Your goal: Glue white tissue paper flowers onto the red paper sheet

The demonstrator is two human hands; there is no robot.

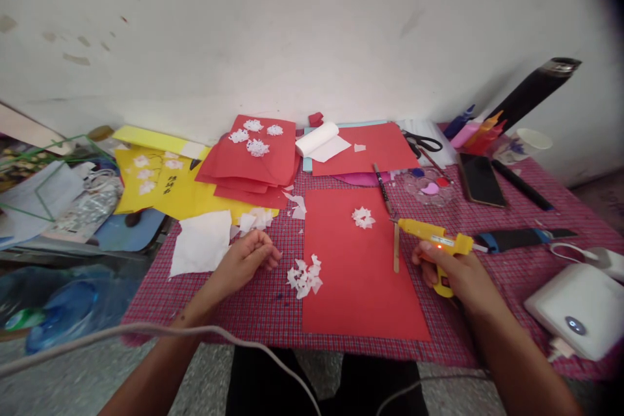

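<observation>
Checked tabletop [244,318] | right hand [458,270] grips glue gun [422,229], right of red sheet [361,286] | left hand [248,255] curled at left, contents unclear | paper flower [362,218] on sheet, paper bits [303,281] at near-left edge | gluing seems underway; thin paper calls for light pinch

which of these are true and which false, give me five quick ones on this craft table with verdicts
1. The right hand holds a yellow glue gun. True.
2. The white box sits left of the large red sheet. False: it is to its right.
3. Four white paper flowers rest on the red paper stack. True.
4. The right hand holds the phone. False: the phone lies on the checked tablecloth.
5. The large red sheet is completely bare. False: white paper pieces lie on it.
</observation>
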